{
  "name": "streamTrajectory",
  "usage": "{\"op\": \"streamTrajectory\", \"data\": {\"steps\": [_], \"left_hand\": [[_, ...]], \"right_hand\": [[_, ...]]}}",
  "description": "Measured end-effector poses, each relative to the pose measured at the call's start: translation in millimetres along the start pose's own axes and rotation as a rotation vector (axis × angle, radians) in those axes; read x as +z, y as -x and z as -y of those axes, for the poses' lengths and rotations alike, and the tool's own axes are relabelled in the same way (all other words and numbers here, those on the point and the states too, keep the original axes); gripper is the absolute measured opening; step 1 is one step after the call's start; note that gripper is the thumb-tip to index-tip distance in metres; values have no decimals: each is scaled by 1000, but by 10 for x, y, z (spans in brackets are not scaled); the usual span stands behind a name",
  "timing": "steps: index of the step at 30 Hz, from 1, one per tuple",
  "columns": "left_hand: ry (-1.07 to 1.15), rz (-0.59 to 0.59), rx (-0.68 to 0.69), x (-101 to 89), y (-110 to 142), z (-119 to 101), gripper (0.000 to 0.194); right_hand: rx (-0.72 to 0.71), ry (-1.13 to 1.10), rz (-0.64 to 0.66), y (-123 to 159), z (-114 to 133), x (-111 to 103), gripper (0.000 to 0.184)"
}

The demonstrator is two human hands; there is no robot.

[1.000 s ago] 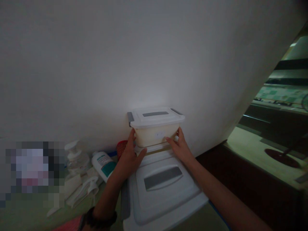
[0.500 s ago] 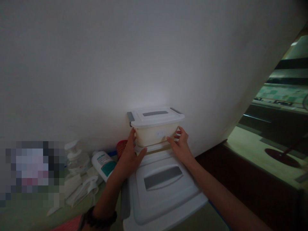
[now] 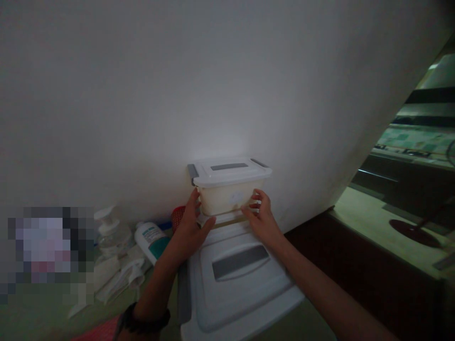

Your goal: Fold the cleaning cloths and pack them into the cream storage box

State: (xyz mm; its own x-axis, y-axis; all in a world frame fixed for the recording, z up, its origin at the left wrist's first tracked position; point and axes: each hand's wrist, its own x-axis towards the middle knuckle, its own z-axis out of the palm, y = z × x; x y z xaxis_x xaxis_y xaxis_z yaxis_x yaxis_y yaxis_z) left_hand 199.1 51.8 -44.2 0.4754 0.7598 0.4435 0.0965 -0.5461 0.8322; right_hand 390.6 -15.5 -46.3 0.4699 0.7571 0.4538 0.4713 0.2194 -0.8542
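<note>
A small storage box (image 3: 220,199) with a cream body, a white lid and grey side clips stands against the wall. Beneath and in front of it lies the white lid of a larger storage box (image 3: 241,293), with a grey handle strip. At the small box's left front corner is my left hand (image 3: 190,232), fingers along its side and thumb spread away. My right hand (image 3: 261,215) is at its right front corner, fingers apart and bent, thumb by the lower front edge. Whether the fingertips press on the box, I cannot tell.
On the left stand a pump bottle (image 3: 112,232) and a white bottle with a teal label (image 3: 152,239), beside crumpled white items (image 3: 121,279). A red basket (image 3: 177,217) sits behind my left hand. A white wall (image 3: 227,85) rises behind; a dark floor area (image 3: 341,265) lies right.
My right hand has shifted slightly left across the front of the small box. The left hand stays almost where it was, and the box looks unmoved.
</note>
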Motion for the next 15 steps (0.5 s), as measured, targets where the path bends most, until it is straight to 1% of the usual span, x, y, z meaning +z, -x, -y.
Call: {"op": "streamTrajectory", "data": {"steps": [5,8,10,13,15], "left_hand": [[-18,78,-178,-247,12,-16,80],[0,147,-144,-382,35,23,66],[6,185,-116,-429,55,53,59],[-36,228,-130,-446,84,72,57],[-77,232,-144,-442,98,69,57]], "right_hand": [[-25,42,28,23,-10,-3,54],[-42,81,43,28,-30,-4,48],[-61,113,64,28,-44,-8,43],[-92,172,109,32,-50,-22,35],[-111,220,149,43,-32,-37,32]]}}
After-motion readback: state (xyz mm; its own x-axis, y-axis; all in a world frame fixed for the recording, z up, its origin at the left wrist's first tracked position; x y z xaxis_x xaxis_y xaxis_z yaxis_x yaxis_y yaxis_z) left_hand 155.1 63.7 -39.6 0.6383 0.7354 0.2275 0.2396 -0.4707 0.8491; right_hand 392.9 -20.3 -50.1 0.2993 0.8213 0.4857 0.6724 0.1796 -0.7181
